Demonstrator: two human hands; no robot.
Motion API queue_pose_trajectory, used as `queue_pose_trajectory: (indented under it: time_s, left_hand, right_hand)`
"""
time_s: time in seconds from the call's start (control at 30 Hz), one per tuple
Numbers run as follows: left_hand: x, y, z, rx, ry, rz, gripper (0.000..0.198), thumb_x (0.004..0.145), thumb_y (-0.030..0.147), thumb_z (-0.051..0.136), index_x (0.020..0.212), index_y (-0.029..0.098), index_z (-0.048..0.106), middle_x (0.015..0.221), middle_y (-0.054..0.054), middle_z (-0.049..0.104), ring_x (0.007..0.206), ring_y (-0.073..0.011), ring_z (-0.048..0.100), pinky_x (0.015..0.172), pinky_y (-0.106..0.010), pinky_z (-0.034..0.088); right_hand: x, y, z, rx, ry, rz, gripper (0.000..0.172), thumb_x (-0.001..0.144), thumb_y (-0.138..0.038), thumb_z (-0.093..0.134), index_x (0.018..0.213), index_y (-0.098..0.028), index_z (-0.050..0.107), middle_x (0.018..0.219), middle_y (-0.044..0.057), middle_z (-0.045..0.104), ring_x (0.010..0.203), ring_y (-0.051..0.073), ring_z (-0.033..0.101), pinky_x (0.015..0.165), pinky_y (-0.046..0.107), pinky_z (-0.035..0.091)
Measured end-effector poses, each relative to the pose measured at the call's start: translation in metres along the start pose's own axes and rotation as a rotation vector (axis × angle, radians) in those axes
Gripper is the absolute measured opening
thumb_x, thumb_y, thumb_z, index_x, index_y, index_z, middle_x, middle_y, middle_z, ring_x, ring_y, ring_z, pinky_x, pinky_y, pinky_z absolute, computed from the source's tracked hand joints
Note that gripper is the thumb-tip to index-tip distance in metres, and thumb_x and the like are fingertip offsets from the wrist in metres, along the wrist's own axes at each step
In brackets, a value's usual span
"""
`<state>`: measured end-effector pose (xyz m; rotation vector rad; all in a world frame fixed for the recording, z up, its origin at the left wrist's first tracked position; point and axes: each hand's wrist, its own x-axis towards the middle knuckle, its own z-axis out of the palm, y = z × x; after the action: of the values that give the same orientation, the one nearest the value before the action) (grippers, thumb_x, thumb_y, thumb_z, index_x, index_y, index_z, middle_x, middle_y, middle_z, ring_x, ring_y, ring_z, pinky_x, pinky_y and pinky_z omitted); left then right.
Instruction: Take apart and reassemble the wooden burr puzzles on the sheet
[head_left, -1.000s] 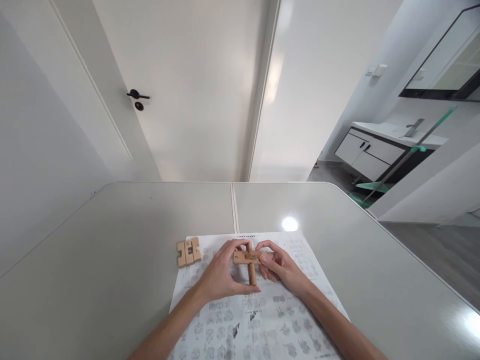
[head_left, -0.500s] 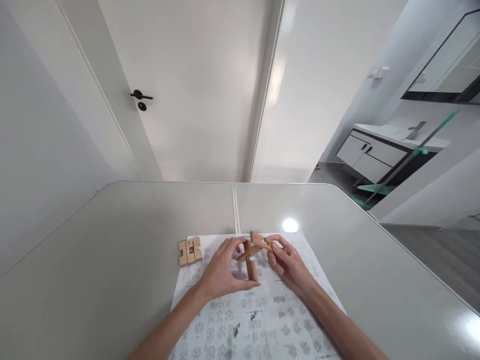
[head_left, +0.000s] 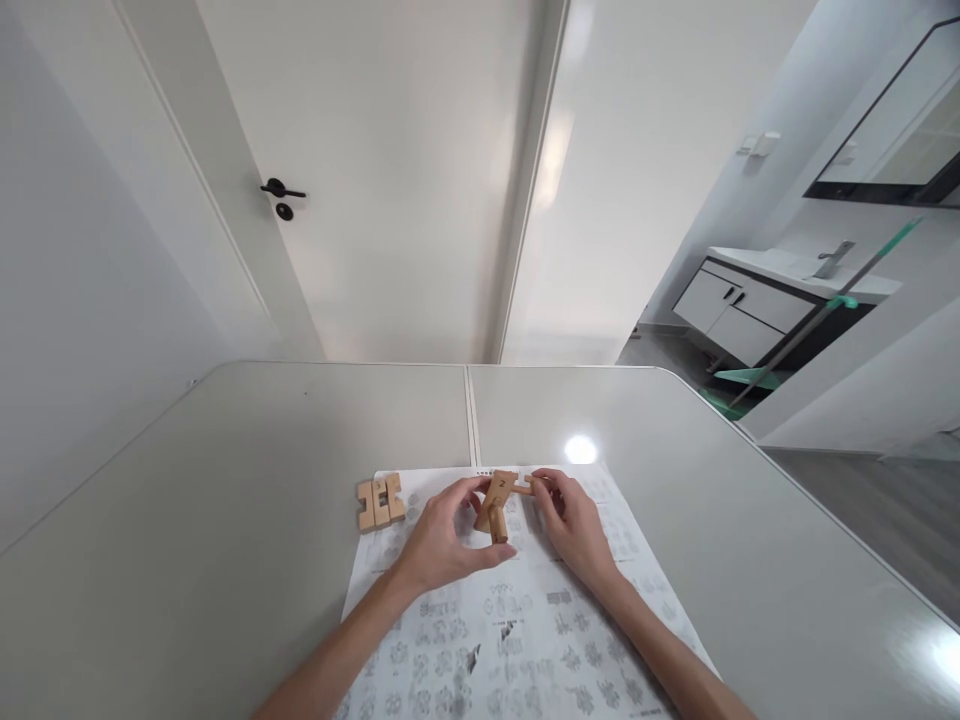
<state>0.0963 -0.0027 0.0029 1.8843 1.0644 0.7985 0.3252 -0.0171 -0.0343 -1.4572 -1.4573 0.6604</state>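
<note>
Joined wooden puzzle pieces [head_left: 498,500] are held above the printed sheet, one of them marked with a 2. My left hand [head_left: 442,532] grips them from the left, fingers behind and thumb below at the lower block. From the right, my right hand [head_left: 574,520] pinches the end of a thin wooden piece [head_left: 522,490] that reaches to the others. How the pieces interlock is too small to make out. Three notched wooden pieces [head_left: 381,503] lie side by side on the sheet's upper left edge.
The large printed paper sheet [head_left: 495,600], torn in places, lies on a pale table [head_left: 247,520] with a seam down its middle. Beyond the table stand a white door [head_left: 405,180] and, at right, a sink cabinet [head_left: 742,310] with a green-handled mop.
The held pieces have been turned, so the face with the 2 now shows. My left thumb has risen slightly, and my right hand has rotated with its fingertips more closed.
</note>
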Motion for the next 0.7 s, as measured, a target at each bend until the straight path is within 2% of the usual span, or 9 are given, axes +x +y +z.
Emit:
queue_pose_trajectory:
  time_s: [0.1,0.23,0.37,0.53,0.6,0.7]
  left_hand:
    - [0.002,-0.004,-0.003,-0.155,-0.010,-0.022,0.070,0.081,0.056,0.078,0.139,0.022,0.057,0.119,-0.010,0.071,0.107,-0.0286,0.066,0.095,-0.043,0.054]
    - [0.004,-0.008,-0.007,-0.353,0.021,-0.076,0.071,0.089,0.071,0.062,0.138,0.020,0.060,0.130,-0.013,0.070,0.124,-0.0338,0.063,0.106,-0.046,0.051]
    - [0.004,-0.008,-0.010,-0.419,0.030,-0.118,0.069,0.094,0.077,0.048,0.129,0.021,0.066,0.125,-0.011,0.074,0.132,-0.0353,0.060,0.114,-0.050,0.045]
    - [0.005,-0.006,-0.007,-0.423,0.008,-0.151,0.071,0.090,0.076,0.057,0.137,0.023,0.059,0.131,-0.011,0.072,0.133,-0.0346,0.059,0.114,-0.048,0.045]
    - [0.006,-0.005,-0.005,-0.384,-0.012,-0.133,0.072,0.089,0.075,0.060,0.139,0.022,0.057,0.133,-0.013,0.069,0.130,-0.0338,0.060,0.112,-0.046,0.046]
    - [0.006,-0.003,-0.004,-0.282,-0.032,-0.064,0.069,0.089,0.072,0.063,0.137,0.021,0.058,0.126,-0.012,0.070,0.118,-0.0309,0.065,0.106,-0.044,0.050]
  right_hand:
    - [0.001,0.001,0.000,-0.120,-0.001,-0.069,0.035,0.104,-0.056,0.051,0.104,-0.025,0.069,0.098,0.011,0.069,0.089,0.030,0.058,0.079,0.043,0.047]
    - [0.000,0.007,0.002,-0.254,0.003,-0.128,0.035,0.105,-0.053,0.048,0.103,-0.024,0.067,0.101,0.012,0.066,0.095,0.031,0.057,0.086,0.049,0.048]
    - [-0.001,0.011,0.002,-0.254,0.055,-0.142,0.032,0.104,-0.048,0.052,0.119,-0.022,0.063,0.116,0.015,0.060,0.109,0.033,0.057,0.090,0.051,0.051]
    - [-0.002,-0.001,-0.002,-0.098,0.013,-0.262,0.032,0.103,-0.038,0.056,0.133,-0.026,0.055,0.126,0.014,0.056,0.110,0.029,0.060,0.088,0.046,0.056]
    - [-0.004,-0.008,-0.003,-0.049,-0.026,-0.345,0.041,0.100,-0.033,0.060,0.140,-0.028,0.051,0.131,0.013,0.054,0.115,0.030,0.059,0.092,0.047,0.056]
    - [-0.007,-0.017,-0.002,-0.008,-0.118,-0.445,0.054,0.097,-0.026,0.063,0.148,-0.032,0.047,0.140,0.014,0.048,0.128,0.032,0.055,0.101,0.051,0.054]
